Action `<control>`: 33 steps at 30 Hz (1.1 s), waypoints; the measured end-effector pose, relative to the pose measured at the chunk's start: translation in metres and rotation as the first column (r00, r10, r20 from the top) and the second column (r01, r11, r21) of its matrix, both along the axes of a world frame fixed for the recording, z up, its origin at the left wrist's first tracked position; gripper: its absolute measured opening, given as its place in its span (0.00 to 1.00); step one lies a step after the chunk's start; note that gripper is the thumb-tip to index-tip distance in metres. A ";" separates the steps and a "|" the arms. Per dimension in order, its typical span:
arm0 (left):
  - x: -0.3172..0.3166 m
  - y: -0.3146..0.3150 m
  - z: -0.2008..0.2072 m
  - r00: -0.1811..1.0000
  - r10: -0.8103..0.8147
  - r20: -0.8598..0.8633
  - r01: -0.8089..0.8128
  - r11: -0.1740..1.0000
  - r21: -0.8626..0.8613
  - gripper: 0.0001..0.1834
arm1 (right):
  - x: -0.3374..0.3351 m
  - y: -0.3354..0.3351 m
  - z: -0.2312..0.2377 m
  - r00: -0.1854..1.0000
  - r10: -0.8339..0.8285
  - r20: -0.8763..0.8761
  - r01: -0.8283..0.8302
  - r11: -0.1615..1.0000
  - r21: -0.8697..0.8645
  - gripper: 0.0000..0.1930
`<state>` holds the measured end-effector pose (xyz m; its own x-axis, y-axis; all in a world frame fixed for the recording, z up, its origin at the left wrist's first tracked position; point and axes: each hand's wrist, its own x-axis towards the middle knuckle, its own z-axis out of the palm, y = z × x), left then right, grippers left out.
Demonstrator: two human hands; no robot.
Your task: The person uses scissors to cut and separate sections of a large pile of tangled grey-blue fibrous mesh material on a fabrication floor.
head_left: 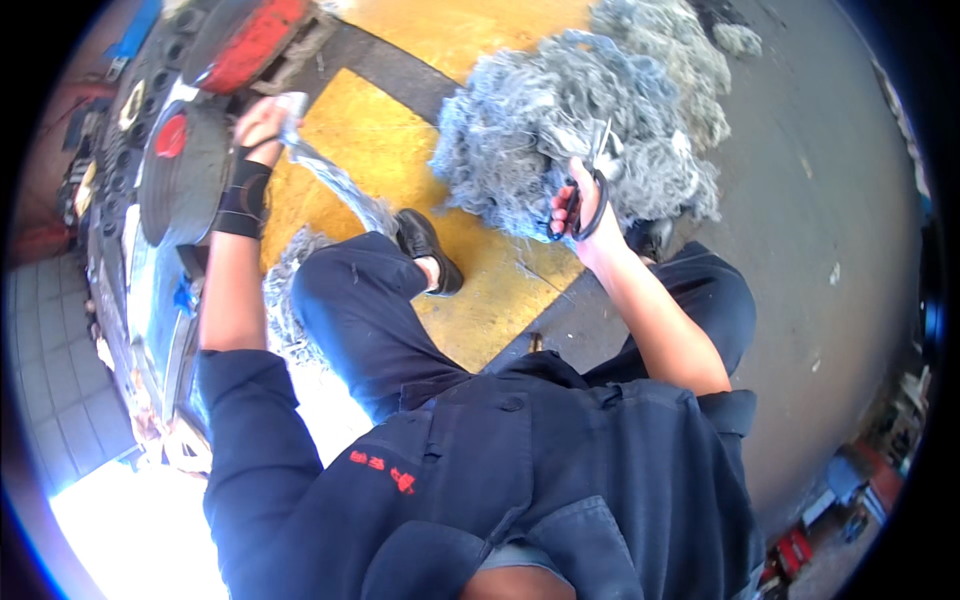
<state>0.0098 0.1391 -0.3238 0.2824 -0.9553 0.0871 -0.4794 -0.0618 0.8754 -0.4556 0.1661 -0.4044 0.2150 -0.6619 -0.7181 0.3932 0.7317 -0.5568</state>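
Note:
My left hand (260, 125), with a black wrist wrap (242, 198), is raised at the far left. Its fingers are closed around one end of a bundle of grey-blue yarn (335, 178), which stretches down toward my left shoe (432, 255). In my right hand (597, 232) is a pair of scissors (600, 195) with black handles, the blades pointing up and away from me. Right behind the scissors lies a big tangled heap of grey-blue yarn (530, 110). More loose yarn (285, 290) hangs or lies beside my left knee.
Yellow painted floor (480, 320) with dark bands runs between my legs, and grey floor (800, 200) stretches off to the right. Along the left stand a large grey disc (185, 170) and a red round part (255, 45). Assorted items (850, 490) sit at the lower right.

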 end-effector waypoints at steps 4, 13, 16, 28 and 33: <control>0.087 0.058 0.139 0.909 0.331 0.254 -0.341 0.940 -0.006 0.19 | 0.005 0.004 -0.004 0.991 0.097 -0.094 -0.106 0.990 -0.097 0.28; 0.184 0.223 0.249 0.716 0.659 -0.229 -0.688 0.611 -0.391 0.17 | 0.003 0.008 -0.018 0.968 0.107 -0.226 -0.147 0.974 -0.170 0.26; 0.184 0.248 0.242 0.646 0.708 -0.286 -0.752 0.525 -0.400 0.16 | -0.002 0.008 -0.023 0.969 0.110 -0.220 -0.157 0.965 -0.210 0.26; 0.201 0.298 0.157 0.550 0.713 -0.434 -0.835 0.453 -0.313 0.20 | 0.000 0.006 0.001 0.962 0.108 -0.251 -0.169 0.956 -0.239 0.24; 0.204 0.305 0.163 0.472 0.727 -0.499 -0.882 0.397 -0.255 0.24 | 0.001 0.008 0.010 0.960 0.124 -0.250 -0.195 0.939 -0.283 0.23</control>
